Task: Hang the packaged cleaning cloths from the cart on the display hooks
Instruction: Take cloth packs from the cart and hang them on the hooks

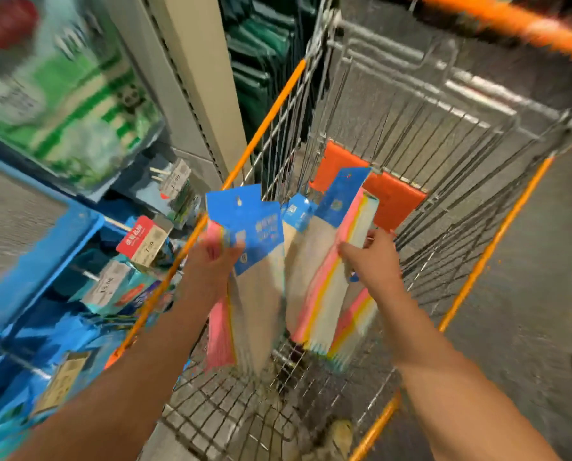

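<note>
My left hand (216, 261) grips a pack of cleaning cloths (254, 294) with a blue header card, lifted over the left side of the wire cart (427, 134). My right hand (372, 257) grips a second pack (324, 281), pink, yellow and pale layers under a blue card, held upright inside the cart. Another pack (354, 327) stands in the cart below my right hand. Display hooks (118, 224) with price tags stick out from the shelving at the left.
Blue packaged goods hang on the shelving (61, 294) at the left, with green-printed packs (65, 94) above. An orange flap (387, 201) sits at the cart's far end. The cart has orange rails (490, 254). Grey floor lies to the right.
</note>
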